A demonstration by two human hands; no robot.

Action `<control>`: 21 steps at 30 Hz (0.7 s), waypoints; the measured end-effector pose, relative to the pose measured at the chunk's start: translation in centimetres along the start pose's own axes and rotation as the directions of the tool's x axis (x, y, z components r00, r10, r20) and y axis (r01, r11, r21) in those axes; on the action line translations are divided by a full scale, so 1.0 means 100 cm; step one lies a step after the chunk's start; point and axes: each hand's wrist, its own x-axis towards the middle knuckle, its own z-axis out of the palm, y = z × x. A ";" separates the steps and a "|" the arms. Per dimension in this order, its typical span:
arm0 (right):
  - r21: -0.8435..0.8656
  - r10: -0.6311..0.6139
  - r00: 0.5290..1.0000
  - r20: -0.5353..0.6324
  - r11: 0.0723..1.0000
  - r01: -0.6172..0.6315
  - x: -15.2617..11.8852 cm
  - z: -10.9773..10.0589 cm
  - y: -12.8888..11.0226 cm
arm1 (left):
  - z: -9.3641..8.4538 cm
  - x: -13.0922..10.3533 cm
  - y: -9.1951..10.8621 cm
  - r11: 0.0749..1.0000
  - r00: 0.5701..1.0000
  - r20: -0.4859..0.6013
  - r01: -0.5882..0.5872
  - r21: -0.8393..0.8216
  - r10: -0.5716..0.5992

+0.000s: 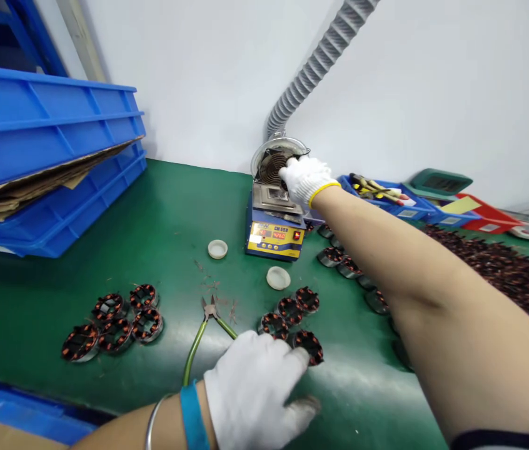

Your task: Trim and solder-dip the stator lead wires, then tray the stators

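Observation:
My left hand (259, 390), in a white glove, hovers at the front of the bench with its fingers apart and nothing seen in it. Just beyond its fingers lies a group of motor stators (308, 347) with copper windings. Beside it on the left, wire cutters (210, 311) with green handles lie open, the handles partly behind the hand. My right hand (306, 178), also gloved, reaches over the solder pot (274, 234), close to the round fan (271, 167) behind it. Its fingers are curled, and what they hold is hidden.
More stators (114, 334) stand on the left of the green bench (175, 206). Two small white dishes (217, 249) sit before the pot. Blue crates (49, 137) are stacked left. Tool bins (405, 209) and many dark wound parts (503, 269) lie right. A grey duct (321, 59) rises behind.

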 end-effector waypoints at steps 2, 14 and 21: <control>-0.032 -0.020 1.000 0.016 0.999 0.021 -0.003 0.003 0.001 | 0.002 0.001 0.000 1.000 1.000 0.000 -0.015 -0.001 0.015; 0.148 0.223 0.971 0.088 0.961 -0.234 0.006 -0.008 0.015 | 0.004 0.008 0.000 0.998 0.992 0.104 -0.067 0.019 0.065; 0.268 0.283 0.956 0.083 0.917 -0.295 -0.009 -0.015 0.018 | 0.003 0.004 0.000 1.000 0.998 0.068 -0.017 -0.004 0.018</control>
